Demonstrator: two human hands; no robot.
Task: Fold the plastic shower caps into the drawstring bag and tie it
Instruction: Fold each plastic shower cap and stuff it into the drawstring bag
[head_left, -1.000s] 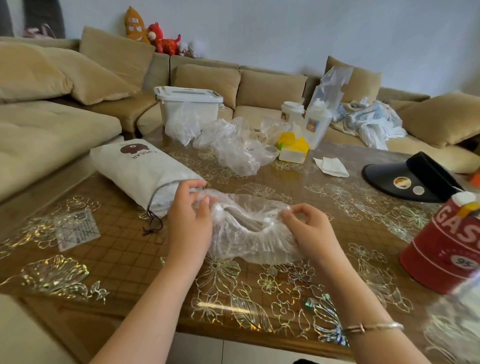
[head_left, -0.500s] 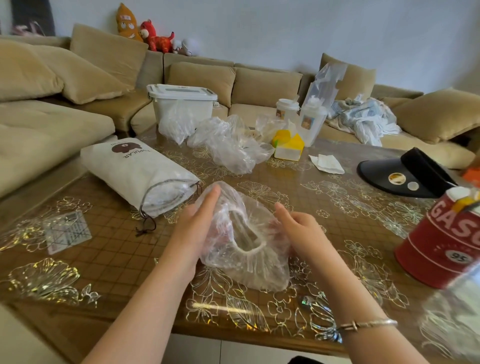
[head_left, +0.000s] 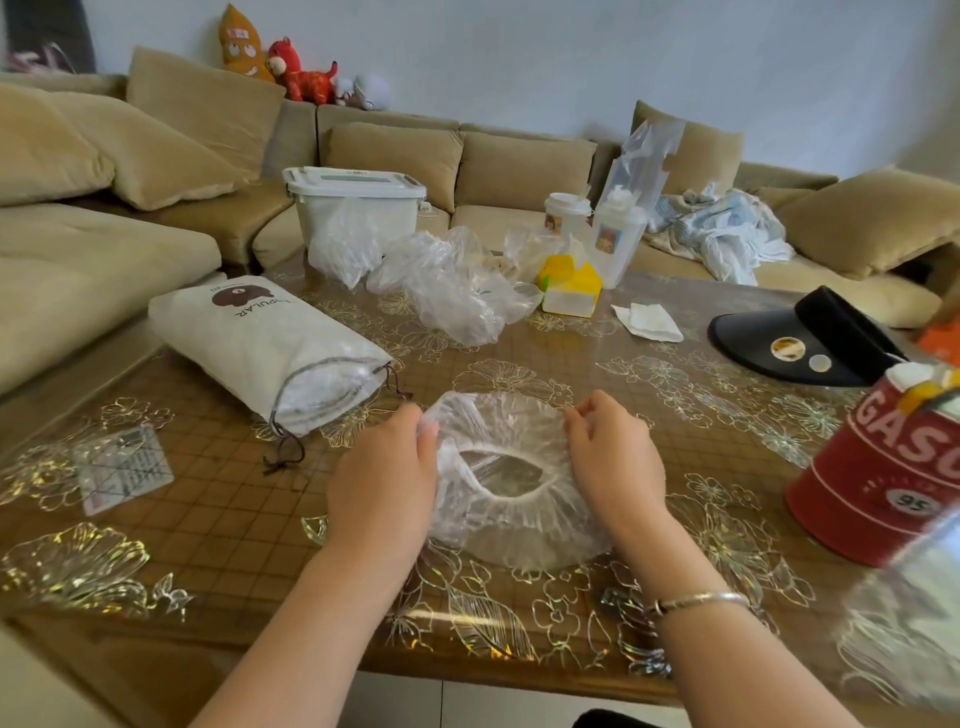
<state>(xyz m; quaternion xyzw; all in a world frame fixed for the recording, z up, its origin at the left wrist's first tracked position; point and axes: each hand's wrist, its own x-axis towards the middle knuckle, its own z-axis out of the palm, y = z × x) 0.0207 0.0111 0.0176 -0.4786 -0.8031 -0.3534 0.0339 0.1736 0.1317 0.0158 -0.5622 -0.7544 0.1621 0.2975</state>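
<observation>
Both hands – left (head_left: 384, 483), right (head_left: 615, 462) – pinch shower cap (head_left: 511, 499) edges, spread on table (head_left: 218, 525).

Single head-worn view, wide-angle, facing forward and down, close over table (head_left: 218, 525); sofa (head_left: 524, 166) at far edge.

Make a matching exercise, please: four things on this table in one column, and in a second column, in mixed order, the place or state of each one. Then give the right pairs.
Things
1. shower cap
2. drawstring bag
3. black visor
4. red tin

Places or states
A. stands at the right edge of the table
B. lies on its side at the left, mouth open, plastic inside
C. spread out between the left hand and the right hand
D. lies at the far right, behind the tin

Pairs: 1-C, 2-B, 3-D, 4-A
</observation>
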